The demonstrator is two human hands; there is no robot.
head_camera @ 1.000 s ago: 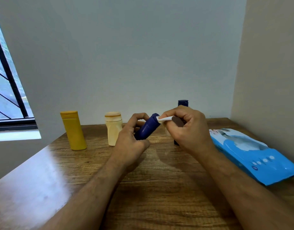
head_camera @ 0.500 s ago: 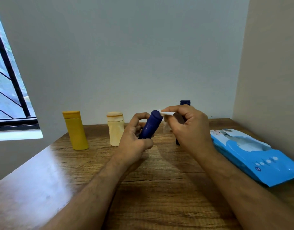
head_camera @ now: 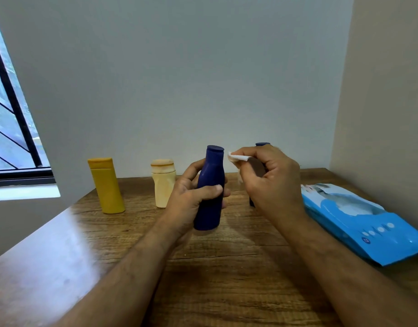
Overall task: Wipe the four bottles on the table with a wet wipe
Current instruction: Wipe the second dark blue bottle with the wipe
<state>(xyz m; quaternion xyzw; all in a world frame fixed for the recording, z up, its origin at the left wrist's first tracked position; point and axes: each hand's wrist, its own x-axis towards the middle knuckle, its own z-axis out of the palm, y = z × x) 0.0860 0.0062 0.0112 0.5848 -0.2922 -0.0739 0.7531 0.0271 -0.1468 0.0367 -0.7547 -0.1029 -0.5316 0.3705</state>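
Dark-blue bottle upright at frame centre, left hand curled around it; right hand pinches white wet wipe beside its cap.

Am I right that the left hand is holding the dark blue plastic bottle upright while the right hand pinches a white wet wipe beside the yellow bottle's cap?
Not quite: the head view shows the white wet wipe pinched by the right hand beside the cap of the dark blue plastic bottle, not the yellow bottle. The left hand does hold the blue bottle upright.
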